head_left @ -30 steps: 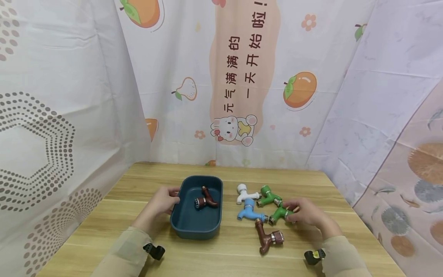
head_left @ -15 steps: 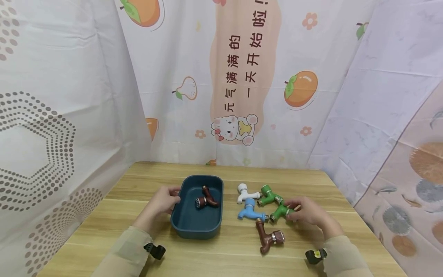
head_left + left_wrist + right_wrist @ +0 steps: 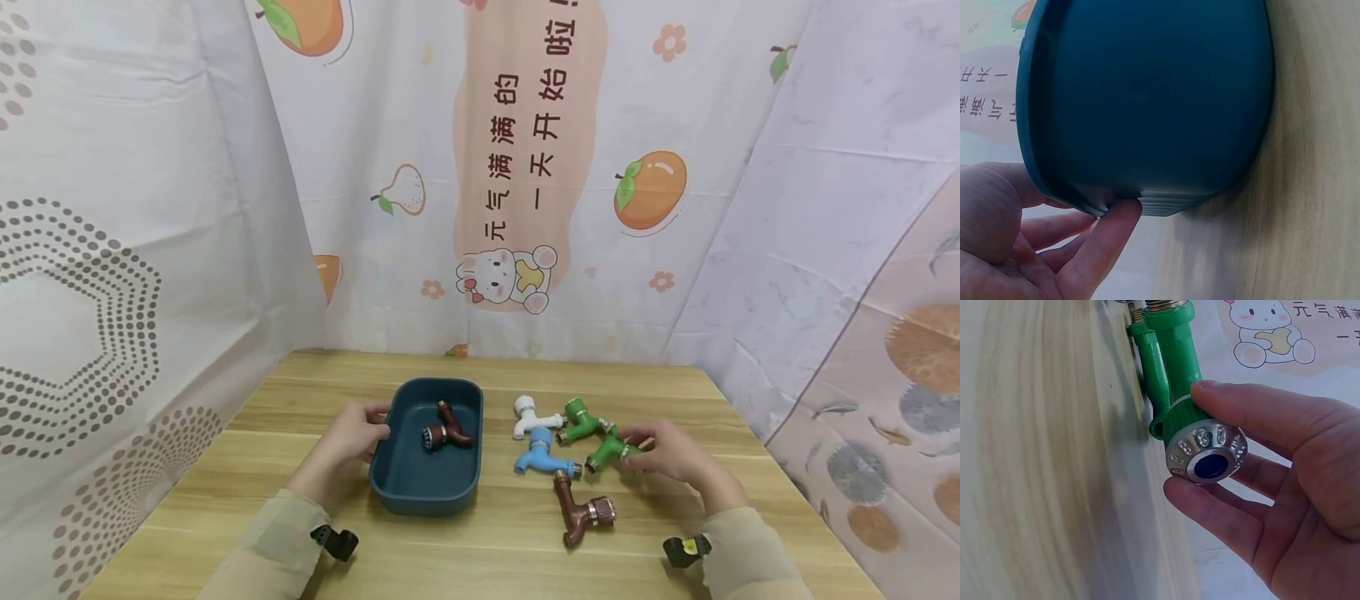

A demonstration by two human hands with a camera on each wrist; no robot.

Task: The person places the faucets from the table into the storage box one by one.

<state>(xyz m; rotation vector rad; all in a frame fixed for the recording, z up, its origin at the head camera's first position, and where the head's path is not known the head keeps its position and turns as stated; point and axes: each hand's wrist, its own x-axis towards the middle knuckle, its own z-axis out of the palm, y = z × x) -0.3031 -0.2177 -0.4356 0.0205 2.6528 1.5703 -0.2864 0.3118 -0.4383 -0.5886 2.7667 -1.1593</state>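
A dark teal plastic bin (image 3: 423,483) stands left of centre on the table. My left hand (image 3: 356,432) grips its left wall, fingers at the rim; the left wrist view shows a fingertip pressed to the bin's outer side. Inside the bin lies a brown faucet (image 3: 450,427). My right hand (image 3: 667,454) pinches a green faucet (image 3: 609,450) by its knob (image 3: 1210,450), which has a silvery ring with a dark centre. Just beyond it is a second green faucet (image 3: 582,423).
A white faucet (image 3: 531,417) and a light blue faucet (image 3: 542,455) lie between the bin and the green ones. Nearer the front is another brown faucet (image 3: 576,512). Printed curtains (image 3: 375,283) hang behind the wooden table (image 3: 510,567) and at both sides.
The green faucet in my right hand has shifted slightly away from the table's front, turning a little. My left hand and the bin stay put.
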